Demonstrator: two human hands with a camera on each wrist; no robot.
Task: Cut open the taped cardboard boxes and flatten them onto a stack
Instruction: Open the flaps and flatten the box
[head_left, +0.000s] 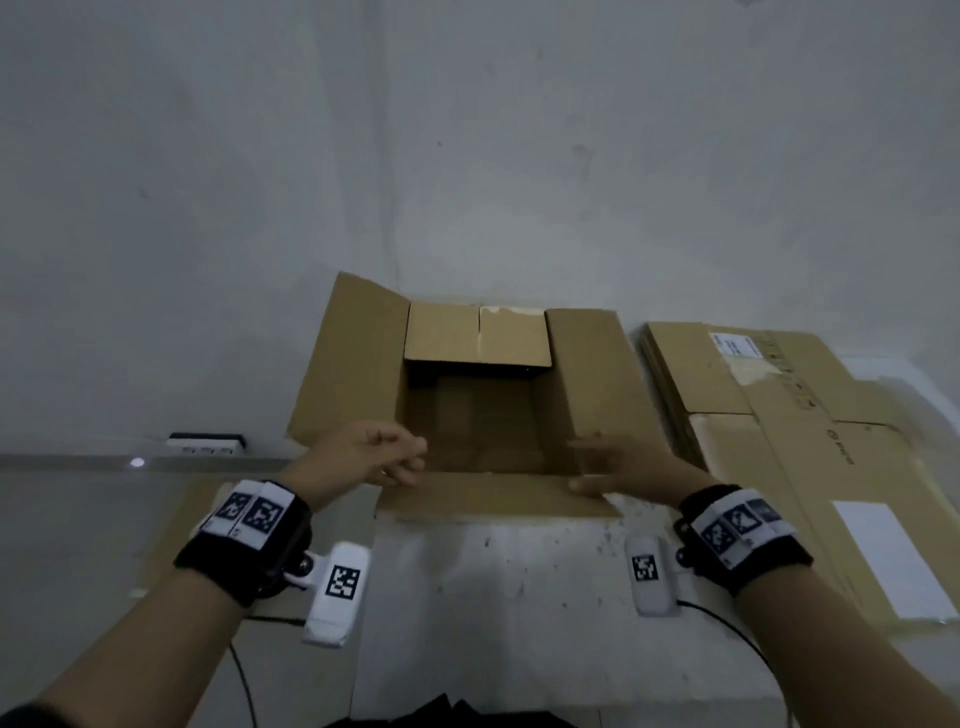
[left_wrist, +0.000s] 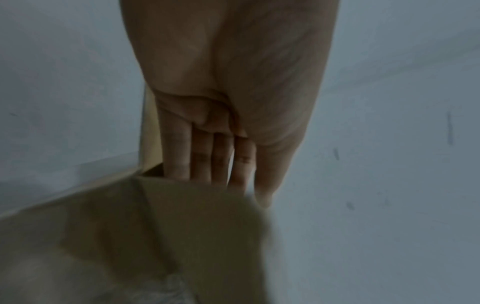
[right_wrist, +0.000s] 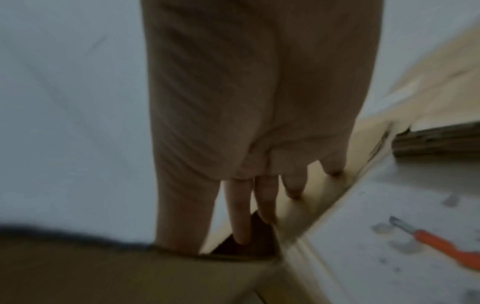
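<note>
Cardboard fills the middle of the head view: an opened box (head_left: 478, 410) stands on the pale floor (head_left: 519, 597) against the wall (head_left: 467, 156), its four top flaps spread outward and its dark inside showing. The left hand (head_left: 366, 454) reaches to the box's near left corner with fingers loosely extended and holding nothing; from the left wrist view the fingers (left_wrist: 200, 156) lie straight and together, their tips just at the cardboard edge (whether they actually press on it is hard to tell through the blur). The right hand (head_left: 613, 465) is flat and open at the near right corner, its fingers (right_wrist: 267, 197) straight, the outer ones resting on the right flap and the longer ones pointing down into the opening. To the right of the box lies a stack of flattened boxes (head_left: 753, 395). An orange-handled cutter (right_wrist: 436, 242) lies on the floor, near the box.
</note>
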